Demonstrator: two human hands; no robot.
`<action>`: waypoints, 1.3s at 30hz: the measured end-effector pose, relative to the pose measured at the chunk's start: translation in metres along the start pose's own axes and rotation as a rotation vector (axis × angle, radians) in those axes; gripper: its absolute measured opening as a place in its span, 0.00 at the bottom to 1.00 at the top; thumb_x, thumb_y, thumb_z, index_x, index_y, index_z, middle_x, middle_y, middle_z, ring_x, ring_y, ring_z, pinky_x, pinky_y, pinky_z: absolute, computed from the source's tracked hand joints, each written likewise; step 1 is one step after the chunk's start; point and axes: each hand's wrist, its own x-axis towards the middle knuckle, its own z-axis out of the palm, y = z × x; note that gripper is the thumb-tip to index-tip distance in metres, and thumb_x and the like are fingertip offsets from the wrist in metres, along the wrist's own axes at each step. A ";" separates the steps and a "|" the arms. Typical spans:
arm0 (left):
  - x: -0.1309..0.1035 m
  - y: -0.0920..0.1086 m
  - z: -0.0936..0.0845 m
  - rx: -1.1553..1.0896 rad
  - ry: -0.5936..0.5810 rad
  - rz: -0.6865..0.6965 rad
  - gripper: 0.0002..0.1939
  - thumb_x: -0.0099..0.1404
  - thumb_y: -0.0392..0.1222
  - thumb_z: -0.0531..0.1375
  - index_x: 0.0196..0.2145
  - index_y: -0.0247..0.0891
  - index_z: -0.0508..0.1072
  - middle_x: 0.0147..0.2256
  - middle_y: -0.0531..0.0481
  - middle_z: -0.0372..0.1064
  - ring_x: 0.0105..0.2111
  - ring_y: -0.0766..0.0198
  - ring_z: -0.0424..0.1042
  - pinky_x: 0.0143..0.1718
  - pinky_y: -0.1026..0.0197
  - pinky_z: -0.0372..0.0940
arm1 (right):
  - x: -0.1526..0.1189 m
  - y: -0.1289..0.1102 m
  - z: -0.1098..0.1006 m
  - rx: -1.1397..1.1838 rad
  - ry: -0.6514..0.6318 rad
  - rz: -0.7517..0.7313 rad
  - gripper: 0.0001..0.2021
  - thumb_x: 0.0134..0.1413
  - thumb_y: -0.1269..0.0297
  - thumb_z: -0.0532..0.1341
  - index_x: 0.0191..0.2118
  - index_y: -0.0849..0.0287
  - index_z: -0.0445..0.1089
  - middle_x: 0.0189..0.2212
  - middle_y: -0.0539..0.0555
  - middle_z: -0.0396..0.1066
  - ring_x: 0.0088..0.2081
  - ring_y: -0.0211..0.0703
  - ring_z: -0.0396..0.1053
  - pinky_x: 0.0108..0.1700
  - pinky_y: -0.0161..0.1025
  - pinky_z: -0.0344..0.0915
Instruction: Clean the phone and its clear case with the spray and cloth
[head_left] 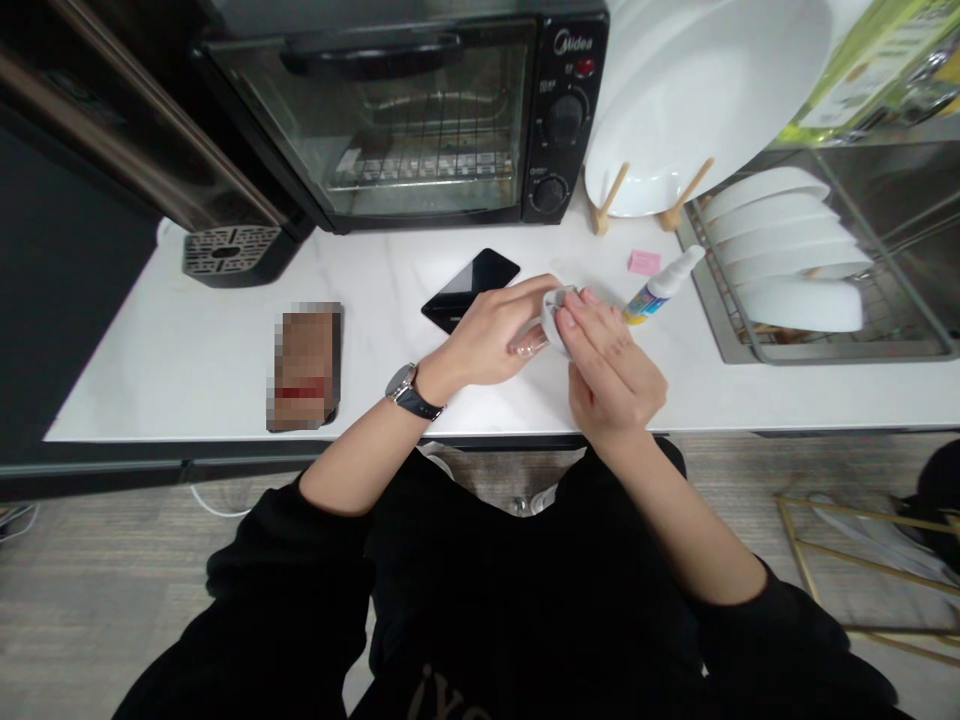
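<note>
Above the white counter (382,300), both hands meet at a small round grey-white cup-like piece (553,325) with a clear, glassy part near its lower left. My left hand (491,335), with a watch at the wrist, is closed around the piece from the left. Fingers of my right hand (615,365) press together over its right side and rim, hiding much of it. Just beyond the right hand is a small white-tipped bottle (660,287) with a blue and yellow label. A black phone (476,285) lies behind my left hand.
A toaster oven (566,165) stands at the back. White plates (697,110) in a wooden stand and a rack of white bowls (799,300) are to the right. A pink slip (643,262) lies near the bottle. A blurred-out flat object (304,370) lies left, near the counter's edge.
</note>
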 end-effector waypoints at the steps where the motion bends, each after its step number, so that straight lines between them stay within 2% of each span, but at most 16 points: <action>1: 0.000 0.002 -0.001 -0.015 -0.009 0.001 0.10 0.76 0.42 0.56 0.49 0.41 0.76 0.51 0.41 0.77 0.50 0.53 0.79 0.54 0.48 0.72 | -0.001 -0.003 0.001 0.014 0.002 -0.022 0.32 0.75 0.76 0.56 0.77 0.45 0.59 0.68 0.49 0.72 0.69 0.45 0.71 0.74 0.44 0.68; 4: 0.001 0.010 -0.004 -0.047 -0.057 -0.033 0.13 0.79 0.43 0.54 0.54 0.43 0.76 0.52 0.42 0.77 0.52 0.56 0.78 0.54 0.51 0.71 | -0.002 -0.014 0.004 0.050 -0.018 -0.106 0.30 0.74 0.76 0.59 0.76 0.50 0.61 0.66 0.50 0.75 0.68 0.42 0.71 0.74 0.40 0.67; 7: 0.002 0.014 -0.006 -0.058 -0.064 -0.062 0.15 0.81 0.47 0.53 0.53 0.44 0.78 0.51 0.44 0.77 0.50 0.58 0.78 0.55 0.53 0.71 | -0.002 -0.022 0.007 0.100 -0.060 -0.124 0.31 0.76 0.74 0.57 0.77 0.46 0.57 0.64 0.47 0.76 0.67 0.41 0.72 0.73 0.42 0.69; 9: 0.002 0.013 -0.006 -0.063 -0.055 -0.057 0.15 0.82 0.48 0.53 0.53 0.44 0.78 0.50 0.44 0.77 0.50 0.59 0.78 0.55 0.53 0.71 | -0.001 -0.022 0.008 0.107 -0.074 -0.134 0.31 0.76 0.73 0.57 0.77 0.44 0.56 0.65 0.46 0.75 0.67 0.41 0.72 0.72 0.43 0.71; 12: 0.000 0.009 -0.005 -0.065 -0.062 -0.008 0.14 0.80 0.44 0.54 0.55 0.42 0.77 0.53 0.43 0.77 0.53 0.57 0.78 0.55 0.53 0.71 | -0.002 -0.014 0.008 0.049 -0.040 -0.181 0.29 0.75 0.73 0.59 0.76 0.51 0.60 0.65 0.49 0.75 0.67 0.42 0.73 0.73 0.42 0.68; 15: -0.001 0.002 -0.002 -0.021 -0.020 0.048 0.13 0.78 0.41 0.56 0.55 0.41 0.75 0.53 0.42 0.78 0.53 0.55 0.79 0.54 0.52 0.73 | -0.001 -0.002 0.003 -0.005 -0.013 -0.110 0.30 0.75 0.74 0.59 0.76 0.48 0.61 0.65 0.48 0.76 0.68 0.41 0.72 0.74 0.39 0.65; 18: 0.000 -0.006 0.002 0.072 0.036 0.108 0.09 0.78 0.42 0.55 0.49 0.40 0.74 0.50 0.42 0.78 0.48 0.55 0.80 0.49 0.52 0.75 | 0.001 0.007 -0.002 -0.049 -0.015 -0.016 0.32 0.76 0.75 0.56 0.76 0.38 0.58 0.68 0.44 0.73 0.68 0.41 0.71 0.74 0.42 0.66; 20: 0.001 -0.009 0.003 0.112 0.050 0.140 0.08 0.79 0.44 0.55 0.47 0.40 0.73 0.48 0.43 0.78 0.46 0.55 0.80 0.47 0.52 0.75 | 0.003 0.009 -0.003 -0.067 -0.016 0.012 0.33 0.76 0.75 0.55 0.76 0.37 0.58 0.69 0.44 0.72 0.68 0.43 0.72 0.74 0.44 0.67; 25: 0.000 -0.007 0.001 0.065 0.050 0.132 0.11 0.80 0.45 0.54 0.50 0.41 0.74 0.50 0.42 0.78 0.49 0.54 0.81 0.49 0.51 0.76 | 0.002 -0.009 0.005 -0.034 0.014 0.043 0.33 0.76 0.75 0.55 0.77 0.38 0.57 0.67 0.45 0.74 0.67 0.48 0.73 0.72 0.48 0.70; 28: 0.000 -0.002 -0.003 -0.004 0.011 0.087 0.14 0.80 0.45 0.54 0.55 0.43 0.75 0.51 0.44 0.78 0.51 0.55 0.81 0.52 0.51 0.76 | -0.002 -0.023 0.012 0.049 -0.049 0.038 0.33 0.76 0.74 0.56 0.78 0.39 0.54 0.67 0.45 0.74 0.67 0.50 0.73 0.73 0.52 0.70; 31: 0.001 0.000 -0.006 0.001 0.000 0.069 0.14 0.80 0.45 0.55 0.55 0.45 0.77 0.49 0.46 0.79 0.49 0.57 0.81 0.51 0.53 0.76 | -0.004 -0.027 0.014 0.164 -0.109 0.044 0.35 0.76 0.74 0.57 0.79 0.37 0.52 0.67 0.43 0.74 0.68 0.52 0.72 0.74 0.54 0.69; 35: 0.001 -0.004 -0.004 0.001 0.020 0.078 0.14 0.80 0.45 0.54 0.55 0.44 0.76 0.51 0.44 0.79 0.51 0.57 0.81 0.52 0.52 0.76 | 0.000 -0.014 0.008 0.236 -0.161 0.052 0.36 0.74 0.73 0.62 0.77 0.33 0.56 0.67 0.41 0.74 0.67 0.51 0.73 0.75 0.53 0.68; 37: 0.001 -0.007 -0.002 0.022 0.051 0.098 0.13 0.80 0.47 0.54 0.53 0.43 0.75 0.51 0.43 0.78 0.52 0.55 0.81 0.53 0.50 0.76 | 0.004 -0.003 0.003 0.151 -0.124 0.031 0.35 0.73 0.75 0.62 0.76 0.34 0.58 0.67 0.42 0.74 0.67 0.48 0.73 0.76 0.49 0.66; 39: 0.001 -0.009 -0.001 0.074 0.086 0.116 0.12 0.81 0.49 0.54 0.47 0.43 0.74 0.47 0.43 0.77 0.48 0.54 0.81 0.49 0.50 0.77 | 0.008 0.006 -0.002 0.039 -0.060 0.017 0.34 0.73 0.77 0.59 0.76 0.36 0.60 0.67 0.43 0.73 0.67 0.46 0.73 0.76 0.48 0.66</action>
